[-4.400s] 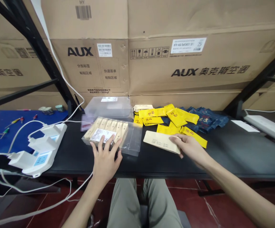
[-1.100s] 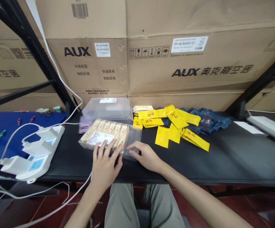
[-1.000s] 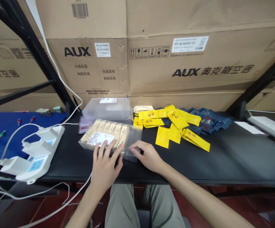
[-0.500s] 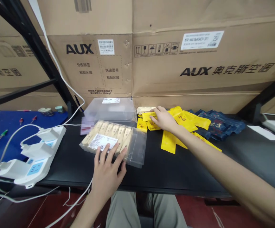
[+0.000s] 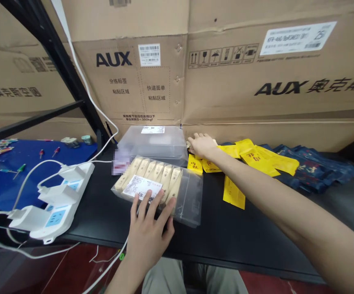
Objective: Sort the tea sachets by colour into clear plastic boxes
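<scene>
And there goes my right hand [image 5: 203, 145], off the clear box [image 5: 191, 200] and out to the far side, over beige packaging [image 5: 215, 142] beyond the yellow packets [image 5: 253, 159]; I can't tell whether it grips anything. That leaves my left hand [image 5: 148, 232] alone on the box, fingers spread, unclenched, beige packets [image 5: 142, 169] lined up inside, left of the yellow ones.

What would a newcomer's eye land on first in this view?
Probably the bright yellow packets, strewn over the black tabletop, with the right hand behind their left end. Next, the clear plastic box of beige packets, the left hand on its near side, then the AUX-printed cardboard filling the background.
</scene>
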Tool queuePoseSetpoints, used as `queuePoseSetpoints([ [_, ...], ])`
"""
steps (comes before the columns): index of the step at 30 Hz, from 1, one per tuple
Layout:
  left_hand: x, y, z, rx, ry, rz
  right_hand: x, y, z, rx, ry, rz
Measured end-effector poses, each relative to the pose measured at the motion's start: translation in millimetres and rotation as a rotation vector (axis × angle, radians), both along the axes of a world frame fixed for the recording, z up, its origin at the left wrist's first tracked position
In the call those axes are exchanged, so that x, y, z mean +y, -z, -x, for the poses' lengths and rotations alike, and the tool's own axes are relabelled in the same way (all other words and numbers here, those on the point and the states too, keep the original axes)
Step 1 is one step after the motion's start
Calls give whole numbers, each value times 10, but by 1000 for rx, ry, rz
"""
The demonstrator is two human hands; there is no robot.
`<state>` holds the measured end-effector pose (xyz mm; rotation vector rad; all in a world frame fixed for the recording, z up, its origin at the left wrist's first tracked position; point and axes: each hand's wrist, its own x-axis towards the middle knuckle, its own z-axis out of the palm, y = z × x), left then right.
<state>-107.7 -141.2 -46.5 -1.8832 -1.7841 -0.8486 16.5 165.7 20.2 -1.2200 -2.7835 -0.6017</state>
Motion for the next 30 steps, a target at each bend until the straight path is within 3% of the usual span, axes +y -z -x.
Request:
queuePoseSetpoints([
  [6, -10, -10, 16, 27, 1, 6, -52, -127, -77, -8, -89, -94],
  [10, -16, -27, 16, 52, 3, 6, -194, -260, -259, 182, -220, -264],
  [15, -26, -25, 19, 55, -10, -4, -621, -342, -671, 457, -319, -151],
  [20, -36, -16, 24, 63, -11, -2, -1227, -210, -1153, 607, -382, 30],
  [24, -47, -29, 26, 69, -12, 30, -1695, -31, -1439, 691, -342, 114],
  [30, -48, -39, 26, 84, -20, 41, -2134, 213, -1703, 791, -296, 195],
])
